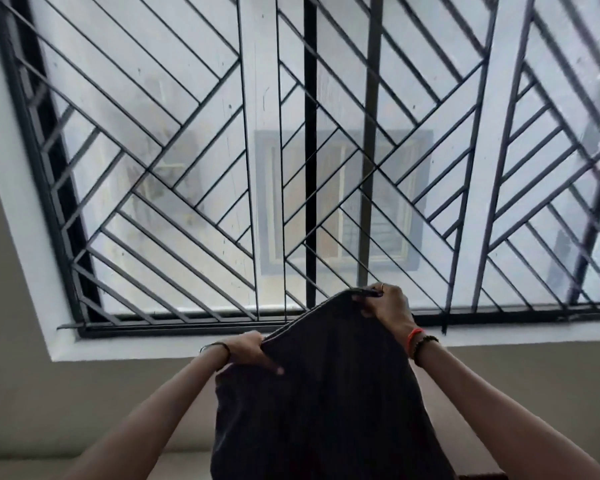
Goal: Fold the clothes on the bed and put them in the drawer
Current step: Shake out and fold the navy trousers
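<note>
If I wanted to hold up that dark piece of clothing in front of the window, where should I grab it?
Probably along its top hem, one end in each hand, coming in from the sides. The dark garment hangs limp below that edge, so pinching it there lets it drape flat. The left hand and right hand grip it that way.

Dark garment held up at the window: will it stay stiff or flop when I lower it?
Probably floppy: the dark garment hangs limp below the left hand and right hand, which grip its top edge. Likely light, since grips at the edge alone carry it. It may sag or bunch if one hand lets go.
</note>
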A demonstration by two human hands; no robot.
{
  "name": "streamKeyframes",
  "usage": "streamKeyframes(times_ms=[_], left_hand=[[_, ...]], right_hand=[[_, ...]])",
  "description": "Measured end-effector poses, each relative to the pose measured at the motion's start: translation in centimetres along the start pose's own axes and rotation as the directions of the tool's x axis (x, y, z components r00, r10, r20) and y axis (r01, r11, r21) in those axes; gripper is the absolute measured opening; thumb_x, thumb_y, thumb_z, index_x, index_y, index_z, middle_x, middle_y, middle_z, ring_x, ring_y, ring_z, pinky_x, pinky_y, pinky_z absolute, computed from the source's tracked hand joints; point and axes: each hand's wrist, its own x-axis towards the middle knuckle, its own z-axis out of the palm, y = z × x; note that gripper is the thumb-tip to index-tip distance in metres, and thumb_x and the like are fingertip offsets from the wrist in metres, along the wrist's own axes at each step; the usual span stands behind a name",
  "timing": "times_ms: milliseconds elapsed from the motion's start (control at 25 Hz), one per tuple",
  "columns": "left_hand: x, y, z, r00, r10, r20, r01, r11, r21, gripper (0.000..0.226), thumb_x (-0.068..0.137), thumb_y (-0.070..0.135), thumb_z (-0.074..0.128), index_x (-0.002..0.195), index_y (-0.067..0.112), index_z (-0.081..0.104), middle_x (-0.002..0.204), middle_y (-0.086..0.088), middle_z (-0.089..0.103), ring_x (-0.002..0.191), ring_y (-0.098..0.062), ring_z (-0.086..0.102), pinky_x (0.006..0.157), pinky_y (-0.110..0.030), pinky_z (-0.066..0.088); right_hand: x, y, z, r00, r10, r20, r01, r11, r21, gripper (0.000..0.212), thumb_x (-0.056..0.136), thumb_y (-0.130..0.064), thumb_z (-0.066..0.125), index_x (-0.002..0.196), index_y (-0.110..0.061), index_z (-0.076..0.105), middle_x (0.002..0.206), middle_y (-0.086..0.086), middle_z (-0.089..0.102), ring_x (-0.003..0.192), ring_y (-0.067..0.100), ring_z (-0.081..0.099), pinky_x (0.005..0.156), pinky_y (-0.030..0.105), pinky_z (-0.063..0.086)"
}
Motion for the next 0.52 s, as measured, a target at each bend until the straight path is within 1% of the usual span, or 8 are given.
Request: streamKeyframes(times_ms=[40,120,160,240,320,360,440,520], left_hand=[[-0.2,0.7,-1.0,1.0,0.006,-0.006,-0.006,0.997,0.082,0.016,0.075,0.03,0.079,0.085,0.025,0.069,0.086,0.005,0.069,0.082,-0.012,0.065,0.077,-0.023,0.053],[-1.1,1.8,-2.8,0.998,0.049,-0.046,-0.038,0.974,0.223,0.021,0.079,0.029,0.074,0.096,0.018,0.071,0.094,0.0,0.071,0.087,-0.012,0.064,0.075,-0.023,0.05],[-1.5,2.2,-3.7,0.995,0.074,-0.061,-0.057,0.97,0.236,0.022,0.081,0.023,0.07,0.102,0.015,0.07,0.1,-0.003,0.071,0.088,-0.01,0.062,0.075,-0.022,0.049],[-2.6,2.9,-5.3,0.989,0.132,-0.06,-0.116,0.968,0.222,0.03,0.081,0.011,0.056,0.108,0.019,0.067,0.11,-0.004,0.07,0.093,-0.008,0.062,0.083,-0.026,0.053],[-3.5,3.9,-7.0,0.979,0.194,-0.058,-0.178,0.961,0.212,0.047,0.074,0.01,0.046,0.113,0.031,0.061,0.114,0.0,0.068,0.102,-0.011,0.063,0.091,-0.034,0.053],[-3.9,4.8,-7.7,0.968,0.24,-0.077,-0.219,0.953,0.211,0.052,0.073,0.009,0.045,0.116,0.037,0.056,0.113,0.0,0.067,0.101,-0.011,0.064,0.088,-0.035,0.054],[-4.6,6.7,-9.0,0.942,0.315,-0.12,-0.298,0.944,0.138,0.062,0.08,-0.004,0.044,0.122,0.041,0.046,0.099,0.002,0.068,0.083,-0.004,0.066,0.068,-0.025,0.055],[-4.6,8.1,-10.0,0.916,0.38,-0.128,-0.366,0.923,0.116,0.074,0.083,-0.013,0.042,0.13,0.044,0.041,0.089,0.004,0.07,0.073,-0.004,0.065,0.06,-0.02,0.052]], right_hand=[[0.3,-1.2,-0.9,0.999,-0.032,-0.034,0.031,0.999,-0.029,0.021,0.07,-0.022,0.084,0.073,-0.012,0.065,0.064,0.006,0.063,0.052,0.016,0.062,0.055,0.026,0.055],[0.5,-3.2,-2.5,0.995,-0.079,-0.066,0.077,0.996,-0.039,0.022,0.07,-0.02,0.084,0.072,-0.008,0.065,0.062,0.007,0.064,0.05,0.015,0.063,0.056,0.028,0.056],[0.7,-3.8,-3.4,0.993,-0.093,-0.077,0.091,0.995,-0.026,0.021,0.068,-0.016,0.085,0.071,-0.007,0.066,0.064,0.009,0.065,0.054,0.016,0.066,0.059,0.03,0.058],[1.2,-4.5,-5.3,0.988,-0.112,-0.105,0.111,0.994,-0.017,0.02,0.063,-0.01,0.087,0.069,-0.013,0.068,0.07,0.009,0.069,0.066,0.019,0.068,0.069,0.037,0.059],[1.6,-4.6,-7.2,0.974,-0.177,-0.14,0.161,0.98,-0.119,0.026,0.06,-0.009,0.088,0.073,-0.021,0.069,0.073,0.003,0.071,0.071,0.014,0.065,0.072,0.03,0.055],[1.7,-4.9,-8.1,0.969,-0.194,-0.152,0.173,0.975,-0.138,0.028,0.06,-0.007,0.088,0.077,-0.021,0.07,0.074,0.001,0.07,0.071,0.012,0.064,0.07,0.024,0.052],[1.9,-5.1,-9.9,0.97,-0.185,-0.158,0.167,0.978,-0.123,0.027,0.063,-0.004,0.086,0.083,-0.014,0.072,0.074,0.004,0.069,0.065,0.007,0.063,0.062,0.018,0.052],[1.9,-5.8,-11.3,0.978,-0.127,-0.164,0.11,0.988,-0.108,0.02,0.067,-0.012,0.085,0.08,-0.015,0.071,0.066,0.003,0.065,0.054,0.007,0.059,0.053,0.021,0.049]])
